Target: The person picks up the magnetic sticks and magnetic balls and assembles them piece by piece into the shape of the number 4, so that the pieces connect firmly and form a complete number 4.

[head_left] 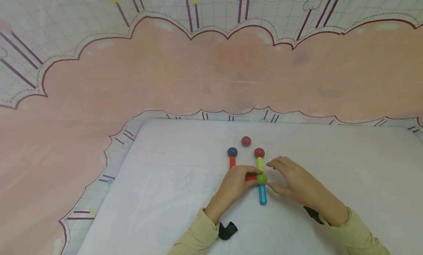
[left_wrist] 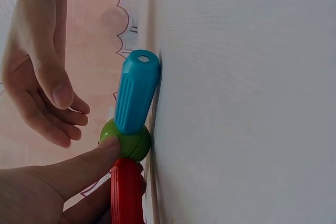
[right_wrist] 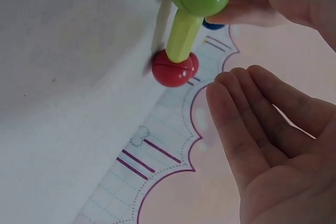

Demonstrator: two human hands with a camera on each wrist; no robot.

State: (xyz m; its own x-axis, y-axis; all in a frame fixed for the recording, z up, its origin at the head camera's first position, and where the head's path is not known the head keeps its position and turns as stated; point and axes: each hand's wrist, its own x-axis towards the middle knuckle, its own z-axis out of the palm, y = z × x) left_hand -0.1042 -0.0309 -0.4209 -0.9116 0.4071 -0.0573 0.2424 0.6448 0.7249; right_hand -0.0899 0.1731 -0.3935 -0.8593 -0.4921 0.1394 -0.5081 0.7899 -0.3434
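Observation:
My left hand pinches a green ball, thumb on its near side, over the white tabletop. Three rods meet at this ball: a light-blue rod toward me, a yellow-green rod away from me, and a red rod to the left, partly under my left fingers. A red ball caps the yellow-green rod's far end. Farther left, another red rod runs from a dark-blue ball to behind my left hand. My right hand hovers just right of the green ball, fingers and thumb apart, holding nothing.
A loose red ball lies beyond the joined pieces. The white tabletop ends at a far edge and a slanting left edge. Past it spreads a peach cloth with a scalloped pattern. Black straps hang at both wrists.

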